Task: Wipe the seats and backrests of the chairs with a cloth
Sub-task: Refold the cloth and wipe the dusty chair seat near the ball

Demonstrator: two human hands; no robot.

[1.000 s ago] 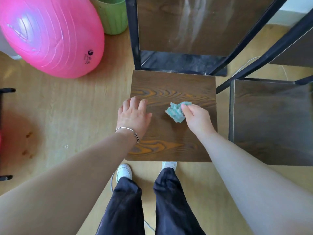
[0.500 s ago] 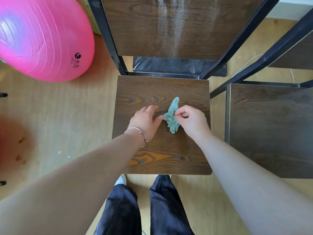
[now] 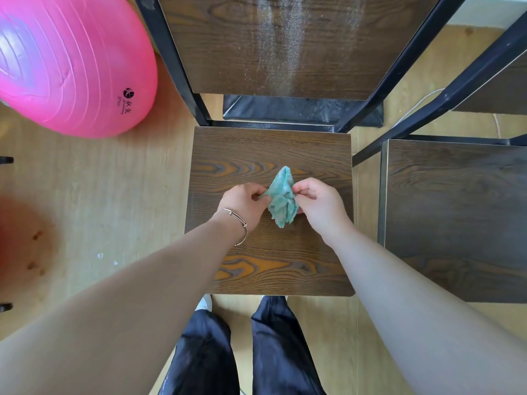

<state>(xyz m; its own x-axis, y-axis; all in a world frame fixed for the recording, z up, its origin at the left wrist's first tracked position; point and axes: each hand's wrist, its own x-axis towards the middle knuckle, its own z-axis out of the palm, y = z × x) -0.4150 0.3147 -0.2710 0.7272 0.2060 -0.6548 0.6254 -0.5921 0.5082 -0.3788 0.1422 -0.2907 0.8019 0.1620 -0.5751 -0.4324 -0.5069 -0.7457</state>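
A small teal cloth (image 3: 282, 201), nubbly and crumpled into a rough diamond, is held over the middle of a square chair seat (image 3: 271, 266) of dark wood-grain laminate with orange flame-like figuring. The left hand (image 3: 245, 203) takes the cloth's 9 o'clock corner. Its grip is pinched, with thumb and curled fingers closed on a thin twist of fabric. The right hand (image 3: 319, 203) takes the 3 o'clock edge, its grip likewise pinching the fabric between thumb and fingertips. The cloth's pointed top aims at 12 o'clock and its ragged lower end hangs toward 6 o'clock; whether it touches the seat cannot be told. A thin metal bracelet (image 3: 239, 223) circles the left wrist.

At 12 o'clock from the seat rises the backrest (image 3: 271, 44), a flat panel of the same dark grain with a pale, powdery streak down its middle. It is set in a black metal frame (image 3: 171, 58) of square tube. At 3 o'clock, just beside, sits a second chair seat (image 3: 456, 218), darker and matte. At 10 o'clock a glossy, finely ribbed pink exercise ball (image 3: 71, 61) rests on the pale wooden floor (image 3: 114, 195). At 6 o'clock, dark trousers (image 3: 205, 357) and the tip of a white shoe (image 3: 206, 303) show below the seat's front edge.
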